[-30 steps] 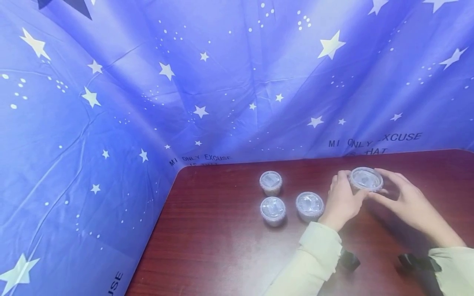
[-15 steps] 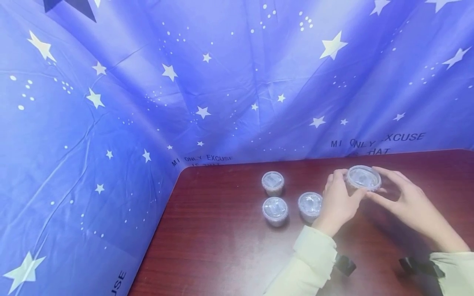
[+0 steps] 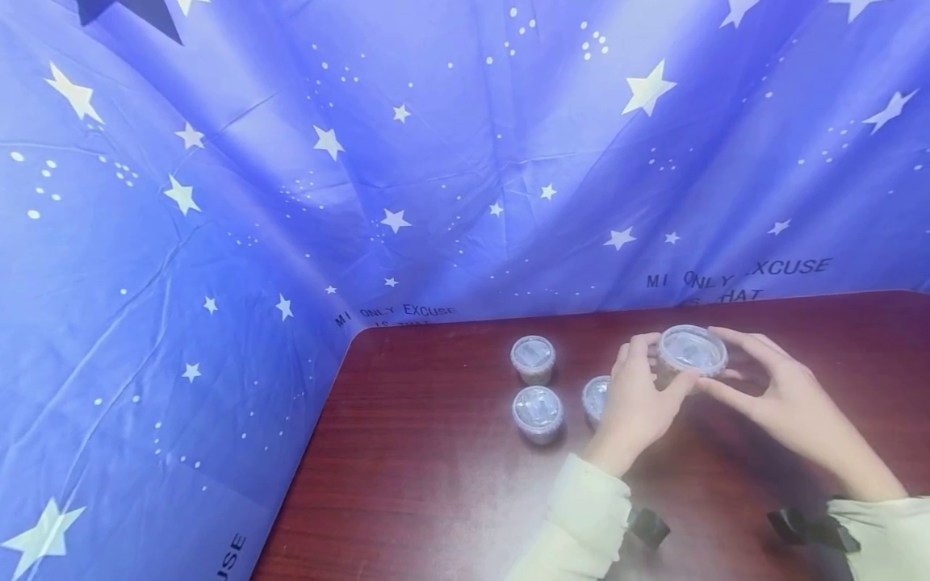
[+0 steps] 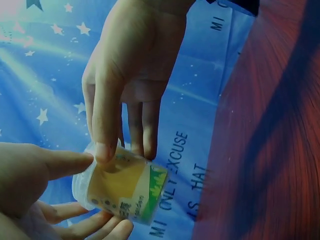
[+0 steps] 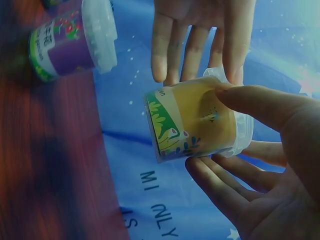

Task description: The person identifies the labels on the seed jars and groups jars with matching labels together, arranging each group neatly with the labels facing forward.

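Both hands hold a clear lidded plastic cup (image 3: 693, 351) above the right part of the table, its lid upward in the head view. Its side carries a yellow label (image 4: 122, 180) with green and white parts. My left hand (image 3: 635, 395) grips the cup from the left, thumb on the near side near the lid. From the other side my right hand (image 3: 792, 395) pinches it, thumb near the rim (image 5: 243, 132) and fingers spread behind. A second lidded cup (image 3: 596, 399) stands just left of my left hand, which partly hides it. What the held cup contains cannot be made out.
Two more lidded cups, a far one (image 3: 534, 358) and a near one (image 3: 538, 413), stand to the left on the dark red wooden table (image 3: 407, 452). A purple-labelled cup (image 5: 72, 45) shows in the right wrist view. A blue star-printed curtain (image 3: 465, 161) hangs behind the table.
Both hands have carried the held cup a little to the left. The left hand now covers more of the cup beside it. The other cups stay put.
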Available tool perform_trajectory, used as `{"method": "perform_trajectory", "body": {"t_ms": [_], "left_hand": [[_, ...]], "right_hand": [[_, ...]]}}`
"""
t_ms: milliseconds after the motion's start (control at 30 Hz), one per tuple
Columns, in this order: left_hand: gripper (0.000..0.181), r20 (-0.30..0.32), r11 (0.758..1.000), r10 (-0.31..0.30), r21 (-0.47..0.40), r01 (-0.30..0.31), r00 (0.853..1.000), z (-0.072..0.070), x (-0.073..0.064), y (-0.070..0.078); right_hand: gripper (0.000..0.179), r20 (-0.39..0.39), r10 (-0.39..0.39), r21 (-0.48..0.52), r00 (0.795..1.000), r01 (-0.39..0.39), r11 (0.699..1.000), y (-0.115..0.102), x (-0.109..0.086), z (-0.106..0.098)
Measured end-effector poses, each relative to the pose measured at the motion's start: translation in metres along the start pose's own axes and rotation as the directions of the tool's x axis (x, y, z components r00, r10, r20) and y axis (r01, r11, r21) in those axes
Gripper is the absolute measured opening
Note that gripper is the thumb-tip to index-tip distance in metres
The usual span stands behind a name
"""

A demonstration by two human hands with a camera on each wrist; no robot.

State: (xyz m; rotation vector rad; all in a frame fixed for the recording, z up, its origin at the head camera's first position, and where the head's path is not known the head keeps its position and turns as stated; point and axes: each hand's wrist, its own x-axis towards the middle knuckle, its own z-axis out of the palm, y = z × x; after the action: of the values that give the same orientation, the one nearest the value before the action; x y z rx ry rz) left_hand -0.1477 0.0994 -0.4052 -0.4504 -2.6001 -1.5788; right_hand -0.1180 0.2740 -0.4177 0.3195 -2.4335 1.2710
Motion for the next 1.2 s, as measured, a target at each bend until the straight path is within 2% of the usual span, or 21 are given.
{"method": "perform_trajectory", "body": {"t_ms": [100, 367, 700, 833, 1067, 1200], "left_hand": [[0.048, 0.002, 0.997, 0.001, -0.073, -0.001, 1.0, -0.008, -0.002, -0.004], [0.048, -0.022, 0.992, 0.009, -0.128, -0.012, 1.0, -0.028, -0.007, -0.012], [0.047, -0.009, 0.944, 0.012, -0.329, -0.015, 1.0, -0.054, -0.01, -0.02], [0.047, 0.012, 0.939, 0.01, -0.343, -0.005, 1.0, -0.065, -0.011, -0.025], [0.045, 0.041, 0.95, 0.011, -0.312, 0.002, 0.999, -0.083, -0.015, -0.033], [0.044, 0.059, 0.956, -0.012, -0.294, 0.029, 0.998, -0.091, -0.017, -0.036]], "right_hand": [[0.07, 0.002, 0.016, 0.013, 1.0, -0.016, 1.0, -0.007, 0.001, 0.004], [0.066, -0.007, 0.032, 0.059, 0.999, -0.032, 0.998, -0.023, 0.003, 0.016], [0.059, 0.019, 0.034, 0.078, 0.999, -0.036, 0.996, -0.039, 0.005, 0.026], [0.056, 0.046, 0.035, 0.081, 0.998, -0.038, 0.996, -0.045, 0.007, 0.03], [0.05, 0.062, -0.015, 0.122, 0.998, 0.007, 0.992, -0.051, 0.01, 0.038], [0.048, 0.07, -0.022, 0.129, 0.997, 0.013, 0.992, -0.053, 0.011, 0.04]]}}
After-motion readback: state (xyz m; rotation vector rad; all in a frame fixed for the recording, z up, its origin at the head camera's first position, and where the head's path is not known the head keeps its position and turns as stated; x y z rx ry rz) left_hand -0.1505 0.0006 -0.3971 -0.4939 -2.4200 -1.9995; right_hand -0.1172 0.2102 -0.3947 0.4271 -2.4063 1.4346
